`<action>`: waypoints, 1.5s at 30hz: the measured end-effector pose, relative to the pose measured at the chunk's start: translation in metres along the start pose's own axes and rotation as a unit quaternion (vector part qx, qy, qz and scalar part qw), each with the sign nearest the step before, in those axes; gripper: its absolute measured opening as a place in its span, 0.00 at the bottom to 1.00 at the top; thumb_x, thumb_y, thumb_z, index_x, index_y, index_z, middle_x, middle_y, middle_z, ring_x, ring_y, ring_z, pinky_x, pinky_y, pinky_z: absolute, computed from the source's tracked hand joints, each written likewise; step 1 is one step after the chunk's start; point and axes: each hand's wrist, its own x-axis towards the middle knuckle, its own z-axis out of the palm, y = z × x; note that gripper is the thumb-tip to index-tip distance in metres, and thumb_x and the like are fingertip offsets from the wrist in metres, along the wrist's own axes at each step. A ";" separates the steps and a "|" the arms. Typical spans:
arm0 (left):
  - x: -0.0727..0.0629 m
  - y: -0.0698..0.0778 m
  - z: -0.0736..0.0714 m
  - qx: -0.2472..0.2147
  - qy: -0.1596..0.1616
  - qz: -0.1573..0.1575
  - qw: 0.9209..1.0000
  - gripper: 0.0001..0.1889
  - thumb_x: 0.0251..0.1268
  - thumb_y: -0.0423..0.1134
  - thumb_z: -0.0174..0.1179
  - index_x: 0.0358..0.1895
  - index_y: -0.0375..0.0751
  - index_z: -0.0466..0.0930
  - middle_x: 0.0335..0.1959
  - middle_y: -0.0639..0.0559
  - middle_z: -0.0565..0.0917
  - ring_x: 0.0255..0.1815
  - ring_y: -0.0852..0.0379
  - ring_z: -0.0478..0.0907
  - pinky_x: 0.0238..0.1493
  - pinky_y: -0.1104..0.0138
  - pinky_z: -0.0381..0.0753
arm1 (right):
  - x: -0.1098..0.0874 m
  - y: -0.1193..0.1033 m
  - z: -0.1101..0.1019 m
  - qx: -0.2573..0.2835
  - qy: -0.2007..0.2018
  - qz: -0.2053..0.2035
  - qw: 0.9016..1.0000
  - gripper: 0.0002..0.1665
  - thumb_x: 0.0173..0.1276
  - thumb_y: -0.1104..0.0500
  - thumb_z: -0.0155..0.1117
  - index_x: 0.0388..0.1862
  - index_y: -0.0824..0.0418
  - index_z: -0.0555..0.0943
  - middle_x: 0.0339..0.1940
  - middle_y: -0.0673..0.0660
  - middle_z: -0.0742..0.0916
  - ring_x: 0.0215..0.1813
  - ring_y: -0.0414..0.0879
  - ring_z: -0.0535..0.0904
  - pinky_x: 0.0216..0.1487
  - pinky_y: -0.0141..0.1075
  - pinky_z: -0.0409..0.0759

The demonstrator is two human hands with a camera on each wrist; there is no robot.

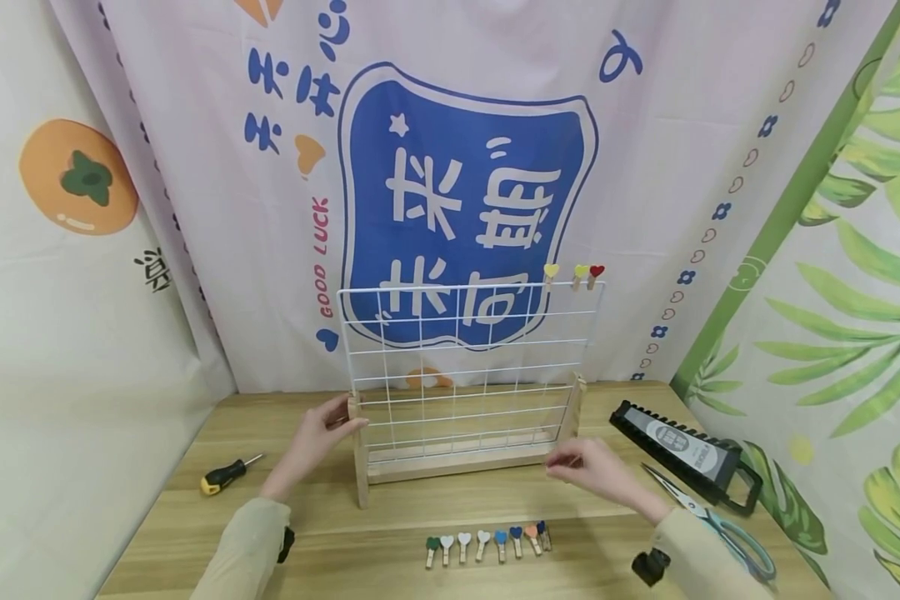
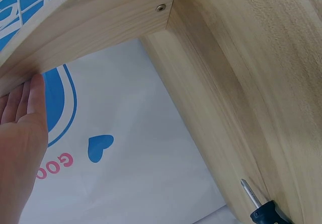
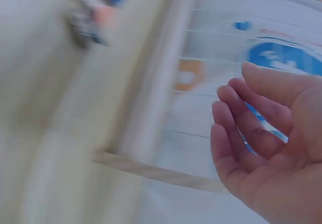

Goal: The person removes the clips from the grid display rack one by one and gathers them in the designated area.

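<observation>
A white wire grid stands upright in a wooden stand (image 1: pixel 457 464) on the table. My left hand (image 1: pixel 322 433) holds the stand's left post (image 1: pixel 360 467), thumb in front and fingers behind; the left wrist view shows its fingers (image 2: pixel 36 95) against the wood. My right hand (image 1: pixel 596 471) hovers near the stand's lower right end, fingers loosely curled and holding nothing, as the right wrist view also shows. Two yellow heart clothespins (image 1: pixel 551 272) and a red heart clothespin (image 1: pixel 597 271) sit on the grid's top wire at the right.
Several heart clothespins (image 1: pixel 482 537) lie in a row in front of the stand. A screwdriver (image 1: pixel 223 477) lies at the left. Scissors (image 1: pixel 738 542) and a sheathed handsaw (image 1: pixel 678 446) lie at the right. A printed curtain (image 1: pixel 667 150) hangs behind the table.
</observation>
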 end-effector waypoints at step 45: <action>0.000 -0.001 0.001 0.001 0.003 -0.001 1.000 0.26 0.66 0.41 0.65 0.64 0.31 0.74 0.56 0.32 0.83 0.58 0.39 0.82 0.59 0.57 0.84 | 0.117 -0.129 -0.190 -0.222 0.161 -0.136 0.952 0.08 0.68 0.62 0.68 0.45 0.60 0.87 0.43 0.57 0.90 0.46 0.49 0.86 0.49 0.45 0.87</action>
